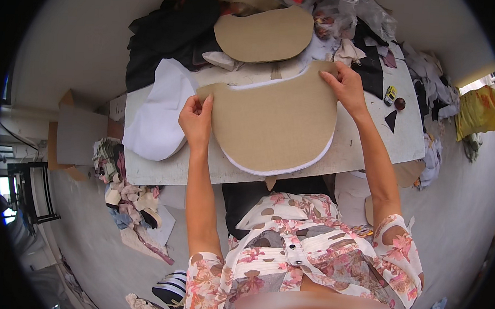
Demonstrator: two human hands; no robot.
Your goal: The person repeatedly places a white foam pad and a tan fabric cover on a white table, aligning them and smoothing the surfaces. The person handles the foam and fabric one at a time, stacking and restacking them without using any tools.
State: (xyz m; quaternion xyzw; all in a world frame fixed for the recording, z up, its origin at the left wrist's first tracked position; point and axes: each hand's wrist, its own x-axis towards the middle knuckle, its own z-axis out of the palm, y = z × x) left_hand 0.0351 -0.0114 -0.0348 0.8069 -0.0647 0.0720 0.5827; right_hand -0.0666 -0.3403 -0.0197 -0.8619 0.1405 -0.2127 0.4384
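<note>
A tan, bib-shaped fabric piece (273, 125) lies spread in front of me, its curved edge toward me and its hollowed edge away. White material shows along its rim from underneath. My left hand (196, 116) pinches its upper left corner between thumb and fingers. At the opposite corner, my right hand (347, 90) grips it the same way. To the left of my left hand lie white curved cloth pieces (158, 114). Beyond the held piece rests another tan fabric piece (266, 34) of similar shape.
The white table (158, 172) carries black cloth (167, 35), clear plastic bags (353, 15), a small yellow toy car (390, 96), a dark round ball (400, 104) and a black scrap (391, 121). Fabric scraps (135, 199) and a cardboard box (77, 136) are at left; a yellow bag (481, 112) hangs right.
</note>
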